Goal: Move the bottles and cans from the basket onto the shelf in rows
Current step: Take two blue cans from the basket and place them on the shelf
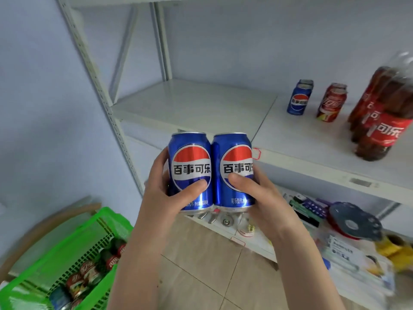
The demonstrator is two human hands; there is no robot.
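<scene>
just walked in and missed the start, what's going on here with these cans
A person is stocking the white metal shelf. The left grip holds one blue aluminium cola can and the right grip holds a second blue can, upright and side by side, in front of the shelf. Short rows of blue cans, red cans and dark red-labelled cola bottles already stand on its right part. More drink cans lie in the green plastic basket at lower left.

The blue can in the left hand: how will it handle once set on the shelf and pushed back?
The blue can in the left hand looks like undented metal, so probably stiff. Its glossy wall may slip under the fingers. Short and wide, upright on the flat shelf it should slide rather than tip or roll.
</scene>
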